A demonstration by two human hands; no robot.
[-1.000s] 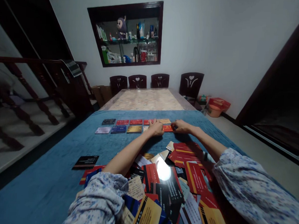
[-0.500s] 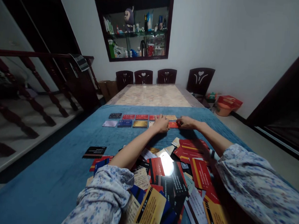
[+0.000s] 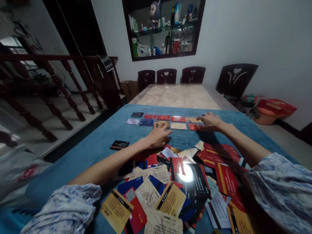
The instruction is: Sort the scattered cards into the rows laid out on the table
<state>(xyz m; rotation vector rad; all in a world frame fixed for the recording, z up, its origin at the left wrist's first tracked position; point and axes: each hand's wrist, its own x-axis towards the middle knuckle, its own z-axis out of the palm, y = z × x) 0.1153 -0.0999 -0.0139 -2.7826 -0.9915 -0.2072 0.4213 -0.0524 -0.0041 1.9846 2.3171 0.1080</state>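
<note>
Two rows of cards (image 3: 163, 117) lie on the blue cloth (image 3: 99, 142) at its far edge. My right hand (image 3: 210, 121) rests at the rows' right end, fingers stretched flat, fingertips by a red card (image 3: 194, 126) and a tan card (image 3: 191, 119). My left hand (image 3: 159, 134) hovers just short of the near row, palm down, fingers loosely bent, nothing visible in it; a yellow card (image 3: 161, 123) lies at its fingertips. A loose heap of red, black, blue and yellow cards (image 3: 184, 181) spreads between my forearms.
One black card (image 3: 119, 144) lies alone left of the heap. Beyond the cloth the marble tabletop (image 3: 178, 95) is ringed by dark chairs (image 3: 166, 75). A stair railing (image 3: 55, 90) runs along the left, a red basin (image 3: 273, 109) sits on the floor at right, and a plastic bag (image 3: 9, 172) lies at lower left.
My left hand has drawn back from the card rows toward the heap. The right hand stays at the rows' right end on the red card. My view has swung left.
</note>
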